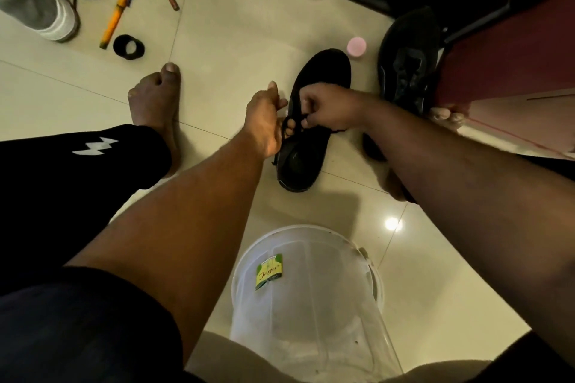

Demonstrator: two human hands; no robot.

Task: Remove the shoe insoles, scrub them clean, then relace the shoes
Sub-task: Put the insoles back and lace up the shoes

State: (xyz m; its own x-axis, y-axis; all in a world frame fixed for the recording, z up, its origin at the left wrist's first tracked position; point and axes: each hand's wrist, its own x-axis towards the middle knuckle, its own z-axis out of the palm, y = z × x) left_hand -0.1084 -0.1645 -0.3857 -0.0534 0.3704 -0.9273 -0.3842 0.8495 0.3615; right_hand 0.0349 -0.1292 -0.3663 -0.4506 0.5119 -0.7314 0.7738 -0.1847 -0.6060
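Head view, stage: I judge the work to be at the lacing of the near black shoe [314,121]; whether the lace is coming out or going back in, I cannot tell from this one view.

Head view, done: I see no insole lying out on the floor [236,50], and no sign of scrubbing. The opening of the near shoe is too dark to show whether its insole sits inside.

Head view, left to do: by my reading, most of the task remains open. The second black shoe [407,62] stands with its laces in place and no hand on it.

Head view, left hand [264,121]: its fingers curl at the shoe's left side, with fingertips hooked into the black lace [294,121].

Head view, right hand [326,107]: closed to a fist over the tongue area, it pinches the same lace from above.

Head view, near shoe, place: it rests sole-down on the tiled floor, between the two forearms, toe pointing away from me.

Head view, near shoe, look: plain matt black, low-cut, thin pale line along the sole edge at the heel.

Head view, second shoe, place: beyond and to the right of the first, apart from it, beside a red-brown panel [497,56].

Head view, basin: a clear plastic tub [311,298] sits nearest me; I can make out no insoles in it.
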